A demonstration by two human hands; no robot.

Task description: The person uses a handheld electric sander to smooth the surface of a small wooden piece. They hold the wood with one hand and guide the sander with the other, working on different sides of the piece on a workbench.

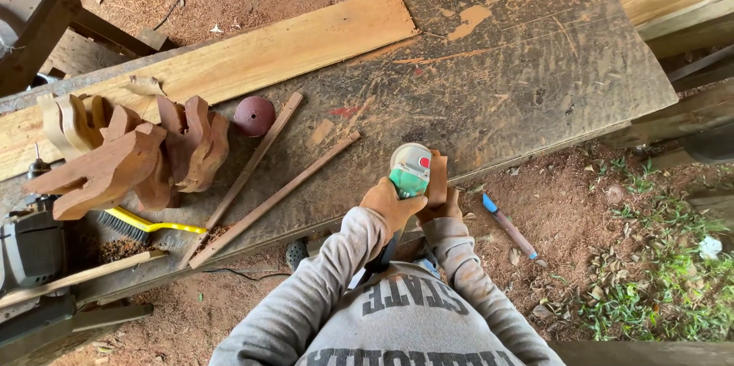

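Observation:
My left hand (pixel 388 204) grips the body of a green and white angle grinder (pixel 410 169) at the near edge of the dark workbench (pixel 535 60). The grinder's head lies against a small brown wooden piece (pixel 437 178), held upright at the bench edge by my right hand (pixel 443 205), which is mostly hidden behind it. Both hands are brown with dust. Grey sleeves cover my arms.
A pile of carved wooden pieces (pixel 130 152) lies at the left, with a yellow-handled wire brush (pixel 149 224) below it. Two thin wooden strips (pixel 267 198), a round maroon sanding disc (pixel 254 115), a pale plank (pixel 252 52) and a power drill (pixel 30 240) lie on the bench. A blue-tipped tool (pixel 506 224) rests on the dirt.

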